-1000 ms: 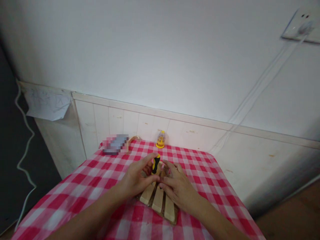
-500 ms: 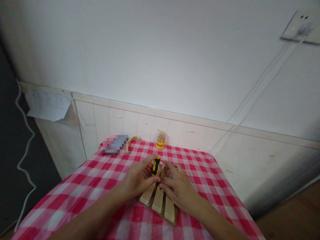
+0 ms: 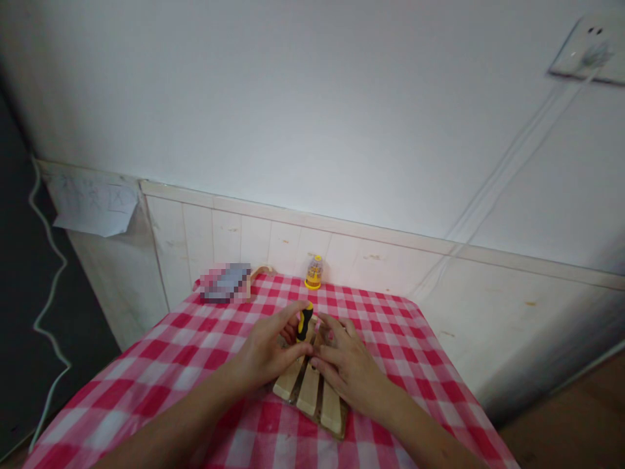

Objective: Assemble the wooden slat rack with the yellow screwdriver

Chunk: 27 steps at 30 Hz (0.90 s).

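Observation:
A short screwdriver (image 3: 305,322) with a black and yellow handle stands nearly upright, leaning slightly, over a piece made of pale wooden slats (image 3: 308,397). My left hand (image 3: 267,344) is closed on it, the index finger on top of the handle and the other fingers curled behind. My right hand (image 3: 347,358) lies over the right side of the slats, its fingers bent together close to the screwdriver's lower end. Whatever those fingers pinch is hidden, as is the screwdriver's tip. Darker gaps run between the slats, and both hands cover their far part.
Beneath everything is a red and white checked tablecloth (image 3: 390,339). A yellow-capped clear container (image 3: 314,272) stands at the back by the wall. Left of it lie a blurred-out object (image 3: 225,283) and a curved wooden piece (image 3: 262,271). White cords (image 3: 517,153) run down from a wall socket (image 3: 590,52).

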Motion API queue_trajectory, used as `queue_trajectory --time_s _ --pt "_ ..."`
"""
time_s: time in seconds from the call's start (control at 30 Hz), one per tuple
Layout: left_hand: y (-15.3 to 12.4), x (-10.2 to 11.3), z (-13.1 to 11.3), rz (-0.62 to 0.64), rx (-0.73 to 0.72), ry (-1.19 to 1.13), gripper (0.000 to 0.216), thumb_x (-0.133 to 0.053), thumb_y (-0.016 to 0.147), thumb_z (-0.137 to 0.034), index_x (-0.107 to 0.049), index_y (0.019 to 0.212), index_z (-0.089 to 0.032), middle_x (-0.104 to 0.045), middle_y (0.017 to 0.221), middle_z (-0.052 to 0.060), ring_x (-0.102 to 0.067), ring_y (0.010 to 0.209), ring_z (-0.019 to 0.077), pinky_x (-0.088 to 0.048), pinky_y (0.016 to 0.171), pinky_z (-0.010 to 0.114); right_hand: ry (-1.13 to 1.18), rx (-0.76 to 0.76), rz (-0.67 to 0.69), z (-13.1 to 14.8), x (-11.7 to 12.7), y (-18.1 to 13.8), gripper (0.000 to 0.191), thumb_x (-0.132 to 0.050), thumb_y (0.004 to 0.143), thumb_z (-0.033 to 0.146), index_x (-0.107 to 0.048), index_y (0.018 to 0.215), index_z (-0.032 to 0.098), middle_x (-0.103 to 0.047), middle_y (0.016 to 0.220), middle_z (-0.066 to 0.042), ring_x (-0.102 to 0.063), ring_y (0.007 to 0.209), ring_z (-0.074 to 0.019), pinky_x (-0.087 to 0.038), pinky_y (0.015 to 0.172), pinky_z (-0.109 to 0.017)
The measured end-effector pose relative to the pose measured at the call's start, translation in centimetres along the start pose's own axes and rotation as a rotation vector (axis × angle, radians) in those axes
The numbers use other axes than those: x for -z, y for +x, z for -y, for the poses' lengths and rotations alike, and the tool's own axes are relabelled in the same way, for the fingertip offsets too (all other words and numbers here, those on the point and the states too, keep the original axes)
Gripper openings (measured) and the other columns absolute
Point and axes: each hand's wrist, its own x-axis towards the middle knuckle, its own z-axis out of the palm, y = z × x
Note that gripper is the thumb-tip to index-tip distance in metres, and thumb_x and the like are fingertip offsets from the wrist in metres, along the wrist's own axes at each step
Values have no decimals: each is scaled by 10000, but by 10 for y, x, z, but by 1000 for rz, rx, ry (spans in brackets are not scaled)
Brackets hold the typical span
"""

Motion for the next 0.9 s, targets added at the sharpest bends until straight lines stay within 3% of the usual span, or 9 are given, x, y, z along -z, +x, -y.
queue_trajectory --time_s 0.23,0.63,0.9 --pt "3 2 -5 44 85 -21 670 -834 777 -185 -564 1384 -270 -736 880 -33 -694 698 124 -593 648 220 -6 -4 4 1 1 0 206 -643 994 260 -790 1111 346 -421 1581 -42 -475 1274 -312 -475 1074 -539" --pt "0 4 -4 26 -83 257 669 -836 812 -281 -486 1382 -276 -697 817 -51 -666 627 126 -545 601 221 -32 8 -5 2 2 -1 199 -623 1012 298 -781 1128 333 -430 1583 -36 -479 1284 -312 -476 1091 -538" --pt "0 2 -2 39 -30 311 672 -840 790 -285 -496 1367 -266 -694 812 -56 -652 601 120 -532 576 216 -31 0 9 1 1 -1 210 -609 1019 302 -777 1142 331 -409 1603 -39 -472 1291 -316 -469 1085 -547"
